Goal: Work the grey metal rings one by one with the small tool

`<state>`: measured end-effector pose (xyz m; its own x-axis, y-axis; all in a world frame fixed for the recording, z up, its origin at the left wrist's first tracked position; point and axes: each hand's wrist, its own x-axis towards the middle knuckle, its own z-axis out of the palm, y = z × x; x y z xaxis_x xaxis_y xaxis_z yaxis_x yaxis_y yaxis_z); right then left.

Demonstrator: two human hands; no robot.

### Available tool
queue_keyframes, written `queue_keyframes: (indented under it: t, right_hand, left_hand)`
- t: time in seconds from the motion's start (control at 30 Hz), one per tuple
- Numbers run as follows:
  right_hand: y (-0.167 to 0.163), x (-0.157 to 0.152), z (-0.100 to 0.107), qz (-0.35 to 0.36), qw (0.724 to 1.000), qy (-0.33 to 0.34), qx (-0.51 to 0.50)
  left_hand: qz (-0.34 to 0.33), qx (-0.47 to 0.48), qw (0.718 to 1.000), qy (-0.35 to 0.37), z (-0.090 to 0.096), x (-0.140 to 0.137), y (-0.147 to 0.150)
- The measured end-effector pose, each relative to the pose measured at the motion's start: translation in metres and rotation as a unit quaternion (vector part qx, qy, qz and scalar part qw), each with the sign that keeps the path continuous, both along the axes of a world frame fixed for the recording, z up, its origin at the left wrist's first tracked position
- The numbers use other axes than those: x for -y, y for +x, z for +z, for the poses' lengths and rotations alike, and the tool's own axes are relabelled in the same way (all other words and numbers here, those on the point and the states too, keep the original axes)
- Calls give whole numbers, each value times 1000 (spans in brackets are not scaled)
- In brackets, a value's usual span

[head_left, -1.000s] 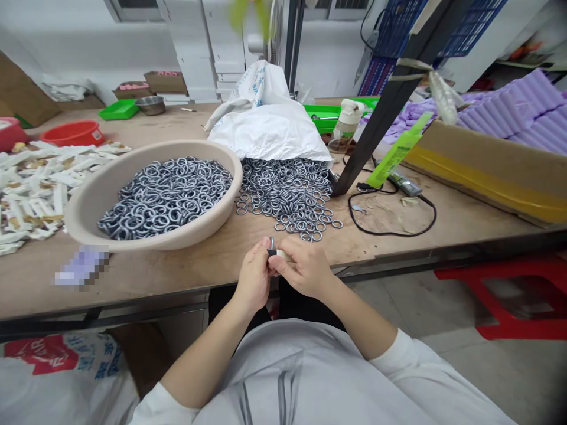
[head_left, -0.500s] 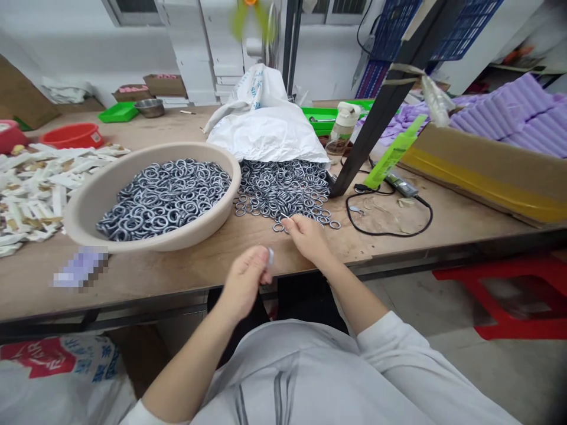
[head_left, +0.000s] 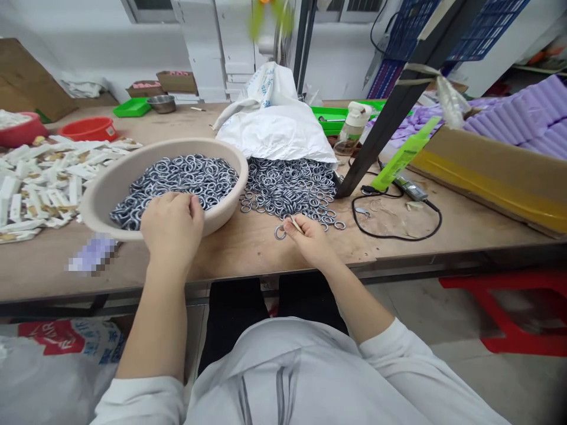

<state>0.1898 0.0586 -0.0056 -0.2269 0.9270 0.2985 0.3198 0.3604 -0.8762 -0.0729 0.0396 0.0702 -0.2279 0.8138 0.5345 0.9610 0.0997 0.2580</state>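
Observation:
My left hand (head_left: 172, 227) is over the front rim of a large beige basin (head_left: 95, 198) heaped with dark grey rings (head_left: 186, 177). Its fingers are curled, and their tips are hidden behind the hand, so I cannot tell what is in them. At the front of a loose pile of the same rings (head_left: 287, 183), my right hand (head_left: 312, 239) is closed in a pinch on a thin, pale, pointed tool (head_left: 296, 225). A single ring (head_left: 280, 232) lies by its fingertips. Behind the pile, a white sack (head_left: 274, 139) lies with its mouth toward the rings.
White strips (head_left: 39, 177) are heaped left of the basin, near a red bowl (head_left: 88, 128). A dark slanted post (head_left: 376, 130) stands right of the pile. Beyond it are a black cable (head_left: 398, 237), a lime-green strip (head_left: 405, 156) and a carton (head_left: 496, 183) of purple foam pieces.
My left hand has moved left from the table edge to over the basin. My right hand stays by the ring pile, with the pale tool now showing. The view has shifted slightly.

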Motion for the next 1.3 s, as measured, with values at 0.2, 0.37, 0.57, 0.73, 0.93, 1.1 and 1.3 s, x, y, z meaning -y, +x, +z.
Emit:
queue_keyframes:
  t: [0.2, 0.37, 0.57, 0.73, 0.93, 1.1, 1.3]
  right_hand:
    - [0, 20, 7, 36, 973, -98, -208]
    - [-14, 35, 2, 61, 954, -125, -266]
    - [-15, 45, -7, 79, 971, -48, -219]
    - [-12, 46, -5, 44, 984, -15, -169]
    - [-6, 53, 3, 35, 992, 122, 1]
    - [-6, 64, 7, 29, 978, 169, 123]
    - [3, 44, -1, 17, 990, 99, 98]
  left_hand:
    - [-117, 120, 979, 115, -10, 11, 22]
    - [-378, 444, 807, -97, -45, 44, 91]
    - [-337, 725, 570, -191, -71, 53, 120]
    - [-299, 770, 547, -139, -69, 56, 121]
    - [-267, 805, 514, -131, -69, 59, 125]
    - [-220, 828, 504, -112, -67, 59, 128]
    - [-294, 775, 541, -144, -70, 66, 127]
